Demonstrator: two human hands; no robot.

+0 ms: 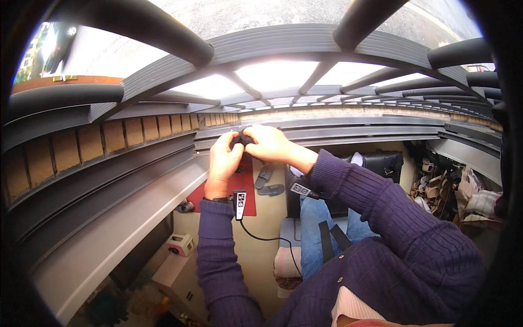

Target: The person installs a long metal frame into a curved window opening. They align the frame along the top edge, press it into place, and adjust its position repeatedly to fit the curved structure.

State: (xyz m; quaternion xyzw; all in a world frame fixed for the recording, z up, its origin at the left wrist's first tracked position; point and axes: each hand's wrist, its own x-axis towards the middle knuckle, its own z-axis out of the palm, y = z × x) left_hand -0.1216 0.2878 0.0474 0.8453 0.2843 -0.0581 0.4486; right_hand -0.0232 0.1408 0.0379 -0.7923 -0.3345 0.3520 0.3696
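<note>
Just inside the window track, my left hand (224,158) and my right hand (267,144) meet, both with closed fingers. Between them they grip a small, crumpled black piece that looks like cloth (243,139). Most of it is hidden by the fingers and thumbs, so its exact kind does not show. The grey window sill track (327,129) lies right behind the hands. Each wrist carries a strap with a small tag, and a black cable runs down from the left one.
Dark metal bars (272,43) of a window grille stand beyond the sill. Below are a red mat (239,191), grey slippers (271,189), a black seat (381,163) under my legs, a white-and-pink box (181,244) at left and piled clothes (474,199) at right.
</note>
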